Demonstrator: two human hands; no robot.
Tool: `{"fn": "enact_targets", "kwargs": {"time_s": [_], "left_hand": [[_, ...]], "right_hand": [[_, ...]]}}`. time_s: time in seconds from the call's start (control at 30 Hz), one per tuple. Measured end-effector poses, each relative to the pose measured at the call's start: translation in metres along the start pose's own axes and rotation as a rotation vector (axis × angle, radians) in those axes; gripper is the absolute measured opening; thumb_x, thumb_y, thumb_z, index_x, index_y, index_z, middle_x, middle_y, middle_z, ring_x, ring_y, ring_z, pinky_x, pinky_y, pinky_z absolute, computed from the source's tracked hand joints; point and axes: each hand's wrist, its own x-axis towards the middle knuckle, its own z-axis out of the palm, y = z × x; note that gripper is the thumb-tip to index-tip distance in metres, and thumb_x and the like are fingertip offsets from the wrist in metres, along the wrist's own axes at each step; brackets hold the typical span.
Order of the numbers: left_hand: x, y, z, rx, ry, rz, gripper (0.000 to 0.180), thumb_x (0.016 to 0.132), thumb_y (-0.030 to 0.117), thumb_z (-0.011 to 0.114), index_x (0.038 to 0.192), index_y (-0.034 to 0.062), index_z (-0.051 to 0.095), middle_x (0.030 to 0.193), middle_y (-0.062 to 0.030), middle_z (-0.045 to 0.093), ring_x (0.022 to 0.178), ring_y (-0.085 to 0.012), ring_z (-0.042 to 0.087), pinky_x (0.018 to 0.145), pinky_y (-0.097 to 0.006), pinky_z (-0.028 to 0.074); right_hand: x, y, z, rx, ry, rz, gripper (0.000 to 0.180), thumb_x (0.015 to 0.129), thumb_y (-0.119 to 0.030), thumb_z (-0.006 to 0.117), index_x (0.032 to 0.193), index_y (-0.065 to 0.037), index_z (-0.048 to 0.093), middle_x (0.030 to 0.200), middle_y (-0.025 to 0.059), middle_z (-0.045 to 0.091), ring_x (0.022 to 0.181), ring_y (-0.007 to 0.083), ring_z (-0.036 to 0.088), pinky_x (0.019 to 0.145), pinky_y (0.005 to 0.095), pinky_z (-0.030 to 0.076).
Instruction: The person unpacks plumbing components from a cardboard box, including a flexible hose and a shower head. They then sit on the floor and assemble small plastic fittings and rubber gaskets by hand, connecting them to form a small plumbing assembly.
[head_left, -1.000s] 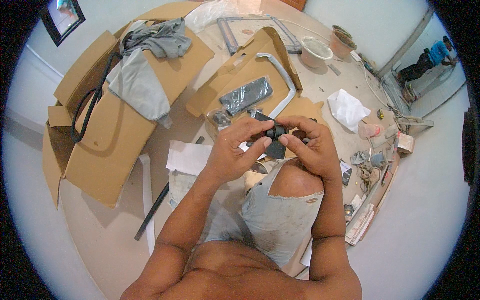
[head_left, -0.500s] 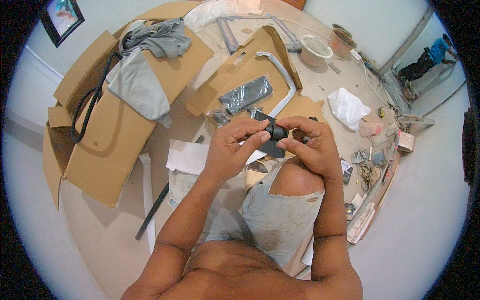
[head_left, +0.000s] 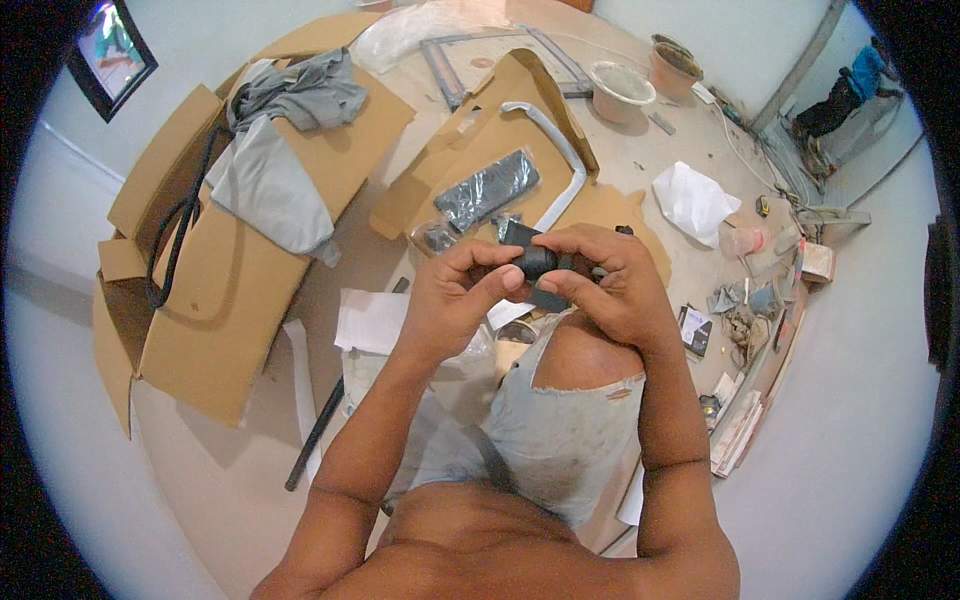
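Above my bent knee, both hands pinch a small black cylindrical part (head_left: 537, 262) between thumbs and fingertips. My left hand (head_left: 450, 300) grips its left end. My right hand (head_left: 622, 290) has hold of its right side, and a small dark piece shows by the curled fingers there; what it is, I cannot make out. Behind the part is a flat black plate (head_left: 517, 236), partly hidden by the fingers. Just beyond lies a dark item in clear plastic wrap (head_left: 488, 190), on flattened cardboard (head_left: 410, 190) beside a wrapped bent tube (head_left: 560, 150).
A large open cardboard box (head_left: 215, 320) stands at left with grey cloths (head_left: 270, 190) and a black bent tube (head_left: 165, 270) on it. White plastic (head_left: 695, 203), plaster buckets (head_left: 622, 95) and scattered tools and scraps lie at right. Another person (head_left: 845, 100) is at the far right.
My hands and the black part have shifted slightly left in the view, and the fingers have changed position a little around it. The whole view has also moved slightly.
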Motion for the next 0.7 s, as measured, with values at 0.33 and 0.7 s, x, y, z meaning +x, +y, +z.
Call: {"fn": "enact_targets", "kwargs": {"time_s": [0.33, 0.7], "left_hand": [[0.008, -0.023, 0.007, -0.265, -0.063, 0.092, 0.029, 0.099, 0.028, 0.056, 0.116, 0.0047, 0.054, 0.097, -0.0077, 0.064, 0.078, -0.0132, 0.061, 0.069, -0.026, 0.052], [0.011, -0.017, 0.004, 0.05, 0.009, 0.185, 0.026, 0.098, 0.024, 0.058, 0.115, 0.0051, 0.054, 0.098, -0.006, 0.062, 0.08, -0.0098, 0.058, 0.071, -0.026, 0.049]], "right_hand": [[0.003, -0.009, 0.008, -0.144, 0.099, -0.156, 0.033, 0.079, -0.024, 0.074, 0.104, -0.004, 0.068, 0.086, 0.0143, 0.068, 0.076, 0.0288, 0.065, 0.07, 0.0356, 0.05], [0.002, -0.008, 0.007, -0.123, 0.093, -0.083, 0.028, 0.08, -0.019, 0.073, 0.102, -0.003, 0.069, 0.078, 0.0106, 0.065, 0.067, 0.017, 0.06, 0.062, 0.0277, 0.046]]}}
